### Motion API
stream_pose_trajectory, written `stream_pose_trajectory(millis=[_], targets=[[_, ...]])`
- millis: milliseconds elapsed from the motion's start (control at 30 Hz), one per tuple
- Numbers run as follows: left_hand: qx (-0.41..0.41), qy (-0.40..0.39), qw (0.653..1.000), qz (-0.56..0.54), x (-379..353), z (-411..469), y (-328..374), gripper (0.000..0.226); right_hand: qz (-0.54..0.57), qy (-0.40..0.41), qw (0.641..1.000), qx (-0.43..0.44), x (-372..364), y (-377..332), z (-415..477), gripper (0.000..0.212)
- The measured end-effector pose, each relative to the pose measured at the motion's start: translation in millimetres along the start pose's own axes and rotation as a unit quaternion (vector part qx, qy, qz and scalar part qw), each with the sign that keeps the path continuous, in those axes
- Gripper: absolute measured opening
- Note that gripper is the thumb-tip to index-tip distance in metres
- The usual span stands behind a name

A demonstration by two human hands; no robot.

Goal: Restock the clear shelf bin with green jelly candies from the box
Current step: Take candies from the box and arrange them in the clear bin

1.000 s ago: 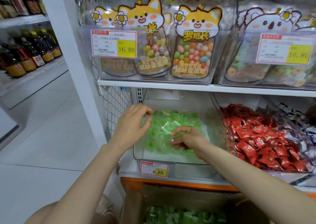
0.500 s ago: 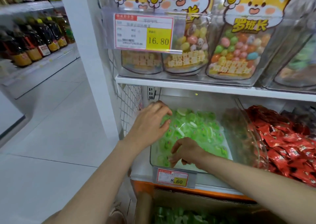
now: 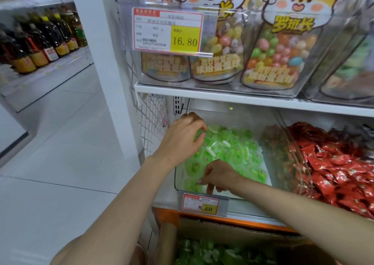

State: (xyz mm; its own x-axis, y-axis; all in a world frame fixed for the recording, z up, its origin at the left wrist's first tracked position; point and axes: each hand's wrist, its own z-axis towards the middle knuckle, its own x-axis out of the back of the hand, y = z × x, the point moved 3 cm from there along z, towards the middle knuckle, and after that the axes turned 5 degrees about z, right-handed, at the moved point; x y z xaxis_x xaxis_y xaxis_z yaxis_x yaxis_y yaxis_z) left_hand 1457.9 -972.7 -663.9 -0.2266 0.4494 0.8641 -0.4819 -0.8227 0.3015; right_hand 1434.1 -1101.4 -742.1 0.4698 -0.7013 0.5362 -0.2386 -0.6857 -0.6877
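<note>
Shop shelving fills the view, with a white shelf (image 3: 242, 100) above the clear bin (image 3: 178, 183), where green jelly candies (image 3: 232, 149) lie heaped. At the bin's far left corner the left hand (image 3: 182, 139) rests on the heap with fingers bent; whether it holds a candy cannot be told. At the near edge the right hand (image 3: 218, 175) has its fingers curled down among the candies, grip unclear. Below, nearer, the cardboard box (image 3: 222, 228) holds more. Red packets (image 3: 334, 163) lie to the right.
</note>
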Motion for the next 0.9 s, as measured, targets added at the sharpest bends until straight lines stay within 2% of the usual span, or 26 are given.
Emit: stream_pose_trajectory(millis=[133, 233, 300, 400, 567, 667, 767, 900], targets=[[-0.006, -0.007, 1.0, 0.0, -2, 1, 4, 0.017, -0.003, 0.002, 1.0, 0.01, 4, -1, -2, 0.022], [-0.005, -0.027, 1.0, -0.002, -5, 1, 10, 0.02, -0.019, 0.038, 0.997, 0.06, 26, -2, -5, 0.016], [-0.003, -0.047, 0.999, -0.003, -8, 3, 17, 0.023, -0.065, 0.081, 0.989, 0.11, 47, -1, -12, 0.016], [0.001, -0.099, 0.995, 0.033, -19, 8, 23, 0.032, -0.144, 0.126, 0.966, 0.172, 77, 1, -25, 0.029], [0.09, -0.21, 0.971, 0.065, -60, 15, 27, 0.064, -0.222, 0.133, 0.946, 0.193, 108, 4, -32, 0.045], [0.143, -0.242, 0.957, 0.077, -82, 19, 28, 0.073, -0.271, 0.105, 0.935, 0.204, 117, 7, -32, 0.051], [0.168, -0.243, 0.952, 0.086, -90, 23, 25, 0.07, -0.287, 0.084, 0.931, 0.208, 123, 11, -30, 0.053], [0.152, -0.182, 0.969, 0.067, -83, 26, 24, 0.054, -0.265, 0.089, 0.937, 0.208, 126, 14, -25, 0.048]])
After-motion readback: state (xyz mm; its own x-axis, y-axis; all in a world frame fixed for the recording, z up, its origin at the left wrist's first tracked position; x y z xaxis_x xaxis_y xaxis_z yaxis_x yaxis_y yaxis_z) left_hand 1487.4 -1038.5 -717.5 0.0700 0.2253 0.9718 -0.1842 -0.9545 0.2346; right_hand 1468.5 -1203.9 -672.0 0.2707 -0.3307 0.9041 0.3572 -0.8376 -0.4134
